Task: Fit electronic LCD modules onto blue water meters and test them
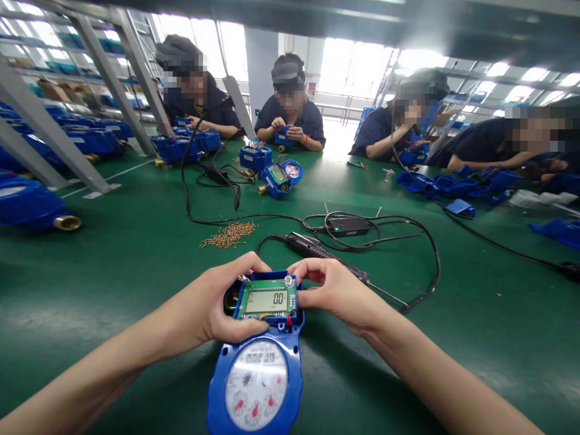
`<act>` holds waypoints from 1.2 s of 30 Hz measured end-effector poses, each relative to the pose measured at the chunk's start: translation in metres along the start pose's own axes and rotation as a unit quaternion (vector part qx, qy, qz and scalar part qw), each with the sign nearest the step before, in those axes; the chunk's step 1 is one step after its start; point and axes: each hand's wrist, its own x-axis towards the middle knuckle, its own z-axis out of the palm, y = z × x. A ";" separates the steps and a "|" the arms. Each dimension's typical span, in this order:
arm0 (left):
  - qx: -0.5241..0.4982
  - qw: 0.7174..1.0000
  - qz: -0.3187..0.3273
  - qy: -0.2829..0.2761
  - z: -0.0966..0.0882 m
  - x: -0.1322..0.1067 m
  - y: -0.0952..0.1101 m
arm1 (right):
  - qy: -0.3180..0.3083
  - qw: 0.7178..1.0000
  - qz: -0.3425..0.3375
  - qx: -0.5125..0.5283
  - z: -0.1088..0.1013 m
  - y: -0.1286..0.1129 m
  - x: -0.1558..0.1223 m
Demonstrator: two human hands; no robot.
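Observation:
A blue water meter (pixel 292 368) lies in front of me with its round dial facing up. In its open upper housing sits a green circuit board (pixel 254 309) whose LCD screen (pixel 266 301) reads 0.0. My left hand (pixel 222 299) grips the housing from the left, thumb along the lower edge and fingers at the far side. On the right, my right hand (pixel 333 293) has its thumb and fingers closed at the housing's upper right corner, beside the board. Whether those fingertips also pinch a small part is hidden.
Beyond the meter lie a pile of small screws (pixel 229 234), a black electric screwdriver (pixel 312 246) and its cabled control box (pixel 348 226). Other meters (pixel 281 178) stand farther back. Several co-workers sit across the green table (pixel 149 272). Metal posts (pixel 67 127) rise at left.

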 end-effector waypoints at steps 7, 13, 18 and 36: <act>0.006 1.000 0.025 0.015 0.000 -0.002 -0.008 | 0.025 0.998 -0.005 0.053 -0.003 0.000 -0.017; -0.002 1.000 0.015 0.013 0.001 -0.003 -0.005 | 0.068 0.990 -0.099 -0.074 0.007 0.005 -0.040; -0.001 0.999 0.022 0.030 0.002 -0.004 -0.005 | 0.098 0.935 -0.233 -0.250 0.012 0.014 -0.046; 0.018 0.999 0.004 0.040 0.003 -0.002 -0.001 | -0.069 0.977 -0.195 -0.049 -0.007 0.015 -0.004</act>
